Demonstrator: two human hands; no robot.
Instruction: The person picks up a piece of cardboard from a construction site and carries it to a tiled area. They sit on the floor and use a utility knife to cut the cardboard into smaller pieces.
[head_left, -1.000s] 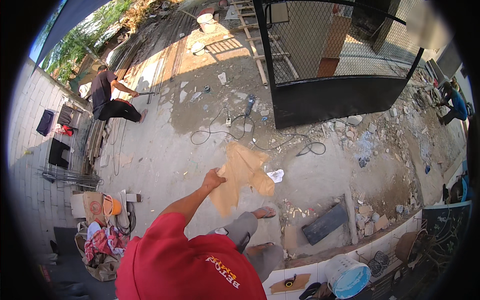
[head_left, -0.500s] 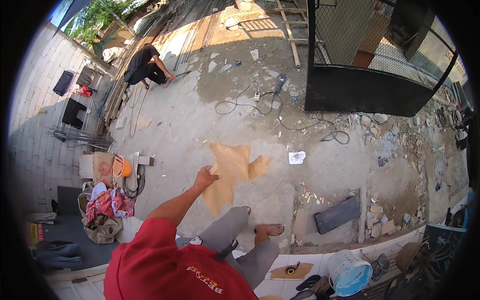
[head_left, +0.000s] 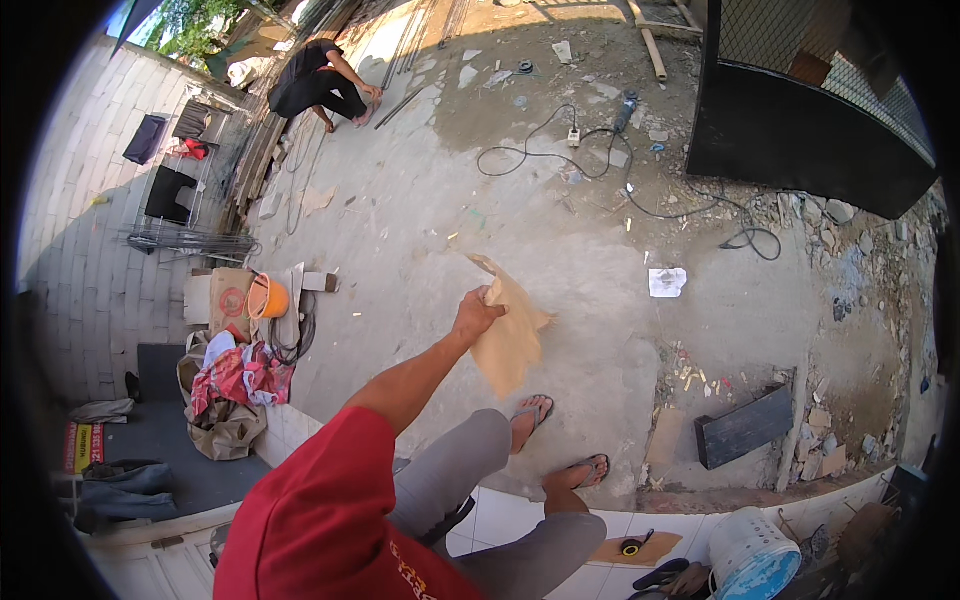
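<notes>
My left hand [head_left: 478, 318] is closed on the upper left edge of a torn, irregular sheet of brown paper [head_left: 512, 345], thumb on top and the other fingers partly hidden. The sheet hangs tilted over the grey concrete floor, above and left of my sandalled feet [head_left: 532, 415]. Part of it is folded or turned away from view. My right hand is out of the picture.
A person [head_left: 318, 85] crouches at the far left by long metal bars. A corded power tool [head_left: 625, 110] lies beyond the paper. At right are a dark block [head_left: 742, 427] and rubble; at left, an orange bucket [head_left: 267, 296]. A tape measure [head_left: 630, 547] lies near a white bucket [head_left: 752, 555].
My left hand has moved up and right with the brown paper, which now shows a narrower face. The view has shifted. The crouching person's hand has come off the dark bar.
</notes>
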